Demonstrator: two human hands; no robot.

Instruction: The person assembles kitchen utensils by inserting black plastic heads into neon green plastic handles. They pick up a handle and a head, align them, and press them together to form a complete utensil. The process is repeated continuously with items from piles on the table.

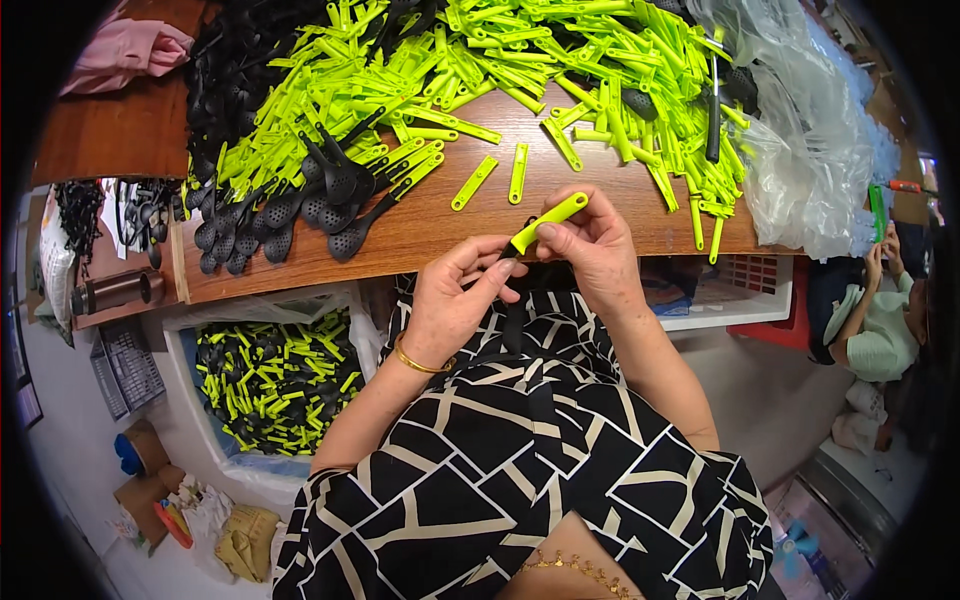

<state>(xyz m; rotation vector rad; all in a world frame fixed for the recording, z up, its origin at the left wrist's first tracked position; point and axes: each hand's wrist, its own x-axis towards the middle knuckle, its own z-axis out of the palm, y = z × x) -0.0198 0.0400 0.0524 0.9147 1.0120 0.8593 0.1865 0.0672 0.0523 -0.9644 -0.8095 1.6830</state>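
In front of my body, at the table's near edge, both hands are closed on one utensil with a lime-green handle (560,213) and a black shaft. My right hand (602,255) pinches the handle between thumb and fingers. My left hand (450,300) grips the black end, so its head is mostly hidden. On the table just beyond lie two loose lime-green handle pieces, one flat (519,173) and one slanted (474,183). To their left, black slotted spoons (345,240) lie together, several with green handles on them.
A large heap of lime-green handles (480,50) covers the back of the wooden table (420,245), with black spoons piled at left. Clear plastic bags (800,130) lie at right. Below left stands a lined white bin (185,365) of green-and-black utensils. Another person (880,330) works at far right.
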